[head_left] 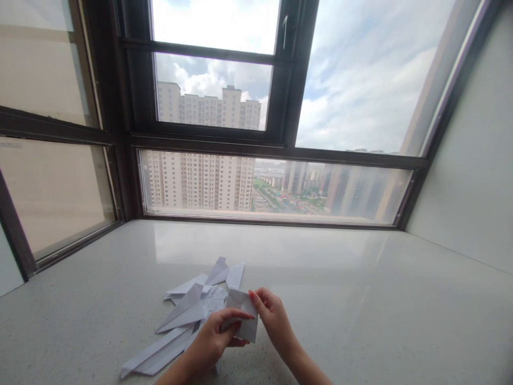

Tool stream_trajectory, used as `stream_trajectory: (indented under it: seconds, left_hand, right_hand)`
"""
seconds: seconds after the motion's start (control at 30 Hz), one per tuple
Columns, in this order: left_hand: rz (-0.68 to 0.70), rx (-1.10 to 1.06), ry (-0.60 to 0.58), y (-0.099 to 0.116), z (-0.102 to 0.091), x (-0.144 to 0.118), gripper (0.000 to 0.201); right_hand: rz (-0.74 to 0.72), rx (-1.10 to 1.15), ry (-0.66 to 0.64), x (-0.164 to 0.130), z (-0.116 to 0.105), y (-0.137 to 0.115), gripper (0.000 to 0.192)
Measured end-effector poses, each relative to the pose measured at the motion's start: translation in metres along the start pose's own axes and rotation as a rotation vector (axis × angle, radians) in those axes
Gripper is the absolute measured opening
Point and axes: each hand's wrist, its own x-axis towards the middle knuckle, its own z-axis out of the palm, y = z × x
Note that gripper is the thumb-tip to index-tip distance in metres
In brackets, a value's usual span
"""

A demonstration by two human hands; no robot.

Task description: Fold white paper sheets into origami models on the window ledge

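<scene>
Holding a half-folded white paper sheet (243, 314) just above the tabletop (360, 299), the left hand (210, 342) and right hand (273, 318) pinch it with closed fingers; several finished folded paper planes (188, 310) lie beside, so folding looks midway.

Left hand (214, 337) hides part of the folded paper (243, 315).

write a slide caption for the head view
Both hands, left hand and right hand, hold folded white paper above paper pieces.
</scene>
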Motion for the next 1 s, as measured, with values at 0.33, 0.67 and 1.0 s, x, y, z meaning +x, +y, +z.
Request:
stream_trajectory:
  seconds: [0.33, 0.67, 1.0]
  left_hand:
    - [0.029, -0.04, 0.002, 0.004, 0.0, 0.0, 0.037]
    - [0.044, -0.028, 0.001, -0.004, 0.0, 0.001, 0.037]
    - [0.03, 0.028, -0.028, -0.005, -0.004, 0.002, 0.047]
  right_hand:
    - [0.136, 0.21, -0.047, 0.004, 0.002, 0.0, 0.045]
    - [0.101, 0.217, 0.008, 0.003, 0.002, 0.002, 0.043]
    - [0.072, 0.187, 0.0, 0.002, 0.001, 0.001, 0.04]
